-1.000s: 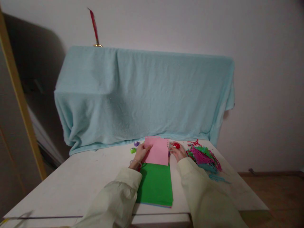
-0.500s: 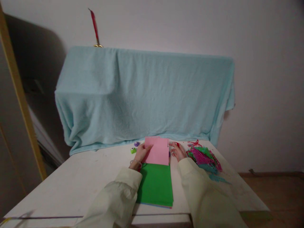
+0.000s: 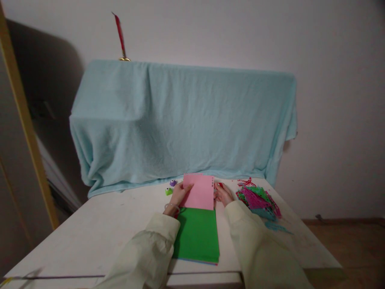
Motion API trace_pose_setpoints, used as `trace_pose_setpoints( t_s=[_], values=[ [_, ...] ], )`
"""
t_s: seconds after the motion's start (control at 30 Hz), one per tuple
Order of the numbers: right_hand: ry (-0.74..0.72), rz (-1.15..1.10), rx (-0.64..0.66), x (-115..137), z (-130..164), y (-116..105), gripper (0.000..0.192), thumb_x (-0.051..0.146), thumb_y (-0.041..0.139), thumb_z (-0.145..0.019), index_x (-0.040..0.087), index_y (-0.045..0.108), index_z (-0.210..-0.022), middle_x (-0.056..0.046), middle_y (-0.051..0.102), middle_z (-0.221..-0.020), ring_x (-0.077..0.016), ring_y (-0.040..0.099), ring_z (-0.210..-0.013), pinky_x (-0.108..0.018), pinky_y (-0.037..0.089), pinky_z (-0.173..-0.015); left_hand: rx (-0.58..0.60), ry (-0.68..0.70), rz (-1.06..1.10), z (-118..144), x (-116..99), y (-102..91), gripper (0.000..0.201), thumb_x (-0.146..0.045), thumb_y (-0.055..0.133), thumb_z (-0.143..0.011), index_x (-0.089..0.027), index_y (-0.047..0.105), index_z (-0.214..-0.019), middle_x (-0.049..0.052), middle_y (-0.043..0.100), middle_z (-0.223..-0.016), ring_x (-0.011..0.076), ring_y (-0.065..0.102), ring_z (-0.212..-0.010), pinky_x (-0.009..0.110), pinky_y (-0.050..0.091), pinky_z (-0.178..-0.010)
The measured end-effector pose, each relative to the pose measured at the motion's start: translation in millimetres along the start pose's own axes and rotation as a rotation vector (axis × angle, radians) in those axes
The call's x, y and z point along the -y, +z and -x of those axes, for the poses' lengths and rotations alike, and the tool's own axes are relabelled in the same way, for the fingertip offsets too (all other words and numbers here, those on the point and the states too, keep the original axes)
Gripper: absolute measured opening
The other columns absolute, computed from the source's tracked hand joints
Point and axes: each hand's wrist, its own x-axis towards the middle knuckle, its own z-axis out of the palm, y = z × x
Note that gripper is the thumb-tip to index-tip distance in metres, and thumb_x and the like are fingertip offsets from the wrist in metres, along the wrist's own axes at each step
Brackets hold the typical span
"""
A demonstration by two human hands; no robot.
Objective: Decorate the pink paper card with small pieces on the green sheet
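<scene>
white table | blue cloth behind; left hand grips pink sheet; right hand unclear

The left hand grips the left edge of a pink sheet, holding it raised above a green paper stack on the white counter. The right hand is closed on a small red punch at the sheet's right edge. Punched pink and green scraps lie just right of that hand; a pale blue cloth hangs behind.
</scene>
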Motion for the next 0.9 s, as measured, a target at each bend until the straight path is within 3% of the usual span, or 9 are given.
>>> trace_pose_setpoints(
  t_s=[0.17,0.3,0.77,0.9],
  values=[
    [-0.027,0.09,0.083,-1,0,-2,0.045,0.051,0.074,-0.059,0.02,0.062,-0.089,0.003,0.058,-0.054,-0.0089,0.045,-0.039,-0.02,0.021,-0.037,0.007,0.033,-0.007,-2,3,-1.3,0.049,-0.053,0.064,-0.065,-0.008,0.067,-0.085,0.012,0.068,-0.08,0.0196,0.06,-0.065,0.027,0.044,-0.058],
    [-0.068,0.132,0.079,-5,-1,-3,0.047,0.053,0.075,-0.056,0.018,0.064,-0.086,0.004,0.058,-0.055,-0.0062,0.038,-0.034,-0.021,0.018,-0.035,-0.003,0.027,-0.018,-3,3,-1.9,0.048,-0.052,0.063,-0.066,-0.008,0.068,-0.086,0.012,0.068,-0.082,0.0199,0.06,-0.066,0.026,0.045,-0.058],
    [-0.151,0.047,0.066,-13,-6,-1,0.043,0.042,0.082,-0.048,0.018,0.064,-0.078,0.003,0.058,-0.06,-0.0088,0.045,-0.046,-0.024,0.033,-0.045,-0.003,0.041,0.0,-6,11,-2.9,0.045,-0.05,0.063,-0.068,-0.01,0.068,-0.088,0.01,0.069,-0.081,0.0183,0.061,-0.064,0.026,0.046,-0.058],
    [-0.119,0.024,0.109,-10,-4,0,0.041,0.044,0.08,-0.054,0.017,0.065,-0.08,0.001,0.06,-0.059,-0.0106,0.048,-0.048,-0.025,0.034,-0.048,0.005,0.044,-0.013,-7,12,-2.8,0.046,-0.051,0.062,-0.069,-0.01,0.068,-0.088,0.011,0.069,-0.083,0.0187,0.061,-0.065,0.026,0.045,-0.058]
  ],
)
